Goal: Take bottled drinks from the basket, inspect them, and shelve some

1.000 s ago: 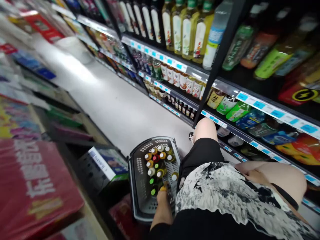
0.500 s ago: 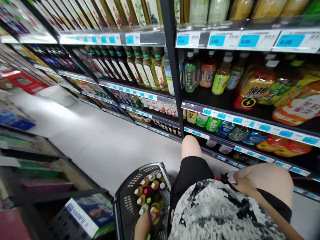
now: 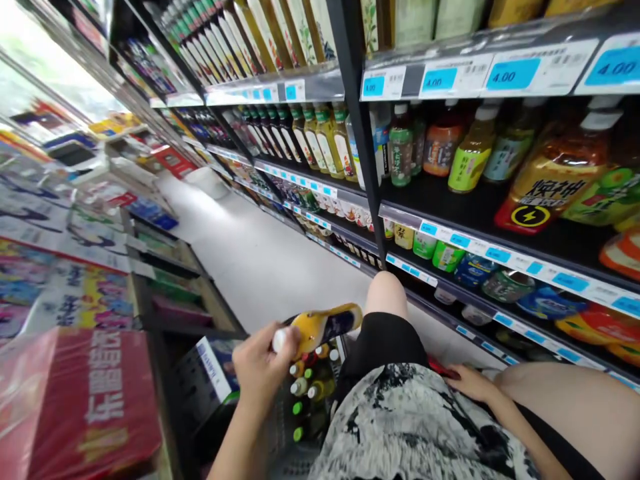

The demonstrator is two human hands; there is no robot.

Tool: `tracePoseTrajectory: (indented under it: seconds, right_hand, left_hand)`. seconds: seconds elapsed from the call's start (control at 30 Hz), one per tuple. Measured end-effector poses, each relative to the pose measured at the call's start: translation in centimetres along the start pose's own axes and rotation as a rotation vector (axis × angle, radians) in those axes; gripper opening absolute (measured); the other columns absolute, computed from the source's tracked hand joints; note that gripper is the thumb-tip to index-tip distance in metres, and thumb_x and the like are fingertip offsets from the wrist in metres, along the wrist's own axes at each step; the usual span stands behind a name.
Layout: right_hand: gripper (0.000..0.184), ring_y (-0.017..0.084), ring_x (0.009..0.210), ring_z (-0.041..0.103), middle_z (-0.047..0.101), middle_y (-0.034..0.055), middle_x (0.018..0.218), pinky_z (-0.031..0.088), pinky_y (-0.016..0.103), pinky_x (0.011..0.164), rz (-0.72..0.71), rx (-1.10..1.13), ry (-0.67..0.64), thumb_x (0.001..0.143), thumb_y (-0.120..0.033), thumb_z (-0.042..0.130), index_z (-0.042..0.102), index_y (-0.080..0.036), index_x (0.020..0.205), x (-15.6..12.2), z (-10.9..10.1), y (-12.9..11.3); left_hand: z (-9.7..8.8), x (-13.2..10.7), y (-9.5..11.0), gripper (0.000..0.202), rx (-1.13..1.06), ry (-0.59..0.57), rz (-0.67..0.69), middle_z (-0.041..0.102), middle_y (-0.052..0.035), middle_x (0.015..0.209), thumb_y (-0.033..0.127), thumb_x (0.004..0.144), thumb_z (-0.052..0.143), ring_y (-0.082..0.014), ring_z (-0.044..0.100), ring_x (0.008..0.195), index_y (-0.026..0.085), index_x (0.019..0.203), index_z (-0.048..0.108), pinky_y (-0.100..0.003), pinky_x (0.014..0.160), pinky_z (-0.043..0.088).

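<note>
My left hand (image 3: 263, 357) is closed around the neck of a juice bottle (image 3: 320, 329), which has a white cap and a yellow-orange body with a dark label. The bottle lies nearly level above a dark shopping basket (image 3: 285, 433) beside my leg. Several capped bottles (image 3: 313, 393) stand inside that basket, some with green caps and some with white. Down between my thighs, my right hand (image 3: 470, 382) has its fingers curled at a red thing (image 3: 443, 367), mostly hidden by my patterned top.
Drink shelves (image 3: 440, 207) with price tags rise in front and to the right. An amber bottle (image 3: 545, 180) stands on one. A red carton (image 3: 95, 407) and a display rack (image 3: 190, 313) flank the left side. The aisle floor (image 3: 235, 247) runs between them.
My left hand has come up out of the basket with the juice bottle. My right hand has shifted left, to the red thing. The view has turned slightly left.
</note>
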State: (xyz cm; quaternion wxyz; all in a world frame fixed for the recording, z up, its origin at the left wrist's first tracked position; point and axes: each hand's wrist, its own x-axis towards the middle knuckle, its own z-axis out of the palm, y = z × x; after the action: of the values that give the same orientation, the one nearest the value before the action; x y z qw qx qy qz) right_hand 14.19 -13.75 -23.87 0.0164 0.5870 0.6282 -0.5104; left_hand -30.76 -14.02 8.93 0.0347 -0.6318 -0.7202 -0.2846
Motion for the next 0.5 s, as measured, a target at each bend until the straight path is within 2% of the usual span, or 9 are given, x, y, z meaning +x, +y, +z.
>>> tracePoseTrajectory:
  seconds: [0.07,0.1,0.17,0.23,0.3,0.33,0.4,0.5]
  right_hand:
    - [0.07,0.033,0.133,0.06,0.062,0.0175,0.143,0.042,0.044,0.119,-0.216,0.268,-0.127,0.085,-0.061,0.065,0.067,-0.014,0.137,-0.1,-1.7,-3.6]
    - [0.072,0.031,0.136,0.058,0.059,0.0182,0.147,0.04,0.044,0.121,-0.3,0.407,-0.189,0.088,-0.063,0.066,0.063,-0.014,0.14,0.0,-2.7,-5.4]
    - [0.071,0.029,0.138,0.057,0.059,0.0179,0.147,0.038,0.045,0.122,-0.414,0.674,-0.216,0.091,-0.065,0.066,0.06,-0.015,0.142,0.1,-4.1,-8.3]
    - [0.079,0.03,0.135,0.059,0.059,0.0191,0.147,0.04,0.049,0.119,-0.501,0.966,-0.305,0.093,-0.078,0.054,0.06,-0.016,0.141,0.2,-4.6,-9.8]
    - [0.102,0.034,0.133,0.059,0.058,0.0216,0.146,0.042,0.052,0.116,-0.522,1.229,-0.438,0.084,-0.096,0.041,0.059,-0.014,0.142,0.3,-3.9,-9.9]
    - [0.11,0.035,0.132,0.06,0.059,0.0218,0.145,0.045,0.053,0.113,-0.488,1.318,-0.468,0.079,-0.101,0.039,0.059,-0.014,0.143,0.3,-3.1,-9.5]
    - [0.109,0.036,0.123,0.065,0.063,0.0197,0.14,0.054,0.052,0.1,-0.369,1.396,-0.394,0.07,-0.102,0.051,0.06,-0.017,0.138,0.2,-1.4,-8.4]
    - [0.09,0.033,0.099,0.072,0.07,0.0157,0.126,0.061,0.043,0.067,-0.262,1.369,-0.127,0.067,-0.084,0.075,0.062,-0.02,0.129,0.3,0.5,-7.1]
  left_hand:
    - [0.7,1.6,2.5,0.053,-0.252,0.018,-0.014,0.043,0.0013,0.047,0.049,0.096,0.05,-0.0101,0.041,0.045,0.018,0.054,0.05,-0.025,0.05,0.029]
    - [1.4,2.4,3.7,0.055,-0.376,-0.001,-0.023,0.04,0.0015,0.047,0.05,0.097,0.05,-0.0097,0.038,0.045,0.018,0.052,0.045,-0.025,0.049,0.027]
    - [3.6,3.5,6.1,0.058,-0.607,-0.087,-0.028,0.034,0.0021,0.047,0.055,0.095,0.049,-0.0091,0.031,0.046,0.019,0.051,0.037,-0.025,0.047,0.024]
    - [6.3,3.9,8.5,0.06,-0.76,-0.202,-0.019,0.029,0.0029,0.048,0.06,0.092,0.05,-0.0087,0.026,0.047,0.02,0.051,0.033,-0.025,0.047,0.022]
    - [9.2,3.6,10.6,0.059,-0.799,-0.342,0.018,0.029,0.0029,0.049,0.062,0.09,0.05,-0.0087,0.026,0.048,0.02,0.052,0.034,-0.025,0.048,0.021]
    - [10.6,3.3,11.5,0.059,-0.77,-0.409,0.049,0.029,0.0028,0.049,0.062,0.089,0.051,-0.0086,0.027,0.049,0.02,0.052,0.035,-0.025,0.049,0.021]
    - [12.9,2.6,12.7,0.056,-0.642,-0.514,0.111,0.031,0.0025,0.05,0.061,0.088,0.05,-0.0085,0.029,0.049,0.019,0.053,0.037,-0.026,0.051,0.021]
    - [15.1,2.0,13.5,0.056,-0.464,-0.594,0.109,0.032,0.0024,0.05,0.063,0.088,0.047,-0.009,0.03,0.05,0.018,0.054,0.041,-0.027,0.054,0.02]
